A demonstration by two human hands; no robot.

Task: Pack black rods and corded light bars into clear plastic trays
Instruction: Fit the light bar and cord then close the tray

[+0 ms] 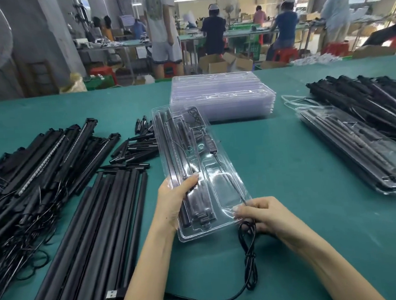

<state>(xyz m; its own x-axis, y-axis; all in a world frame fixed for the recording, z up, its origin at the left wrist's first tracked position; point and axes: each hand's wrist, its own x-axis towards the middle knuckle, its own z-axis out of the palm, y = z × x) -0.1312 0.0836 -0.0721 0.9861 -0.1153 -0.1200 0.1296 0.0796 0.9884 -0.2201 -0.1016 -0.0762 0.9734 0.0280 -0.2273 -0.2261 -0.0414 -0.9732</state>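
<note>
The cord-stowing step looks to be in hand: the left hand [176,194] grips the clear tray [201,168] by its near-left edge on the desk [287,157], over rods already seated, while the right hand [256,216] pinches the black cord [249,259]. Next, that loose loop probably wants coiling into the open right pocket. One tray is being filled; one packed tray [358,151] lies right.

Left hand [174,196] gripping the tray's near left edge, thumb on top; right hand [260,216] curled, pinching the cord, both forearms bare
</note>
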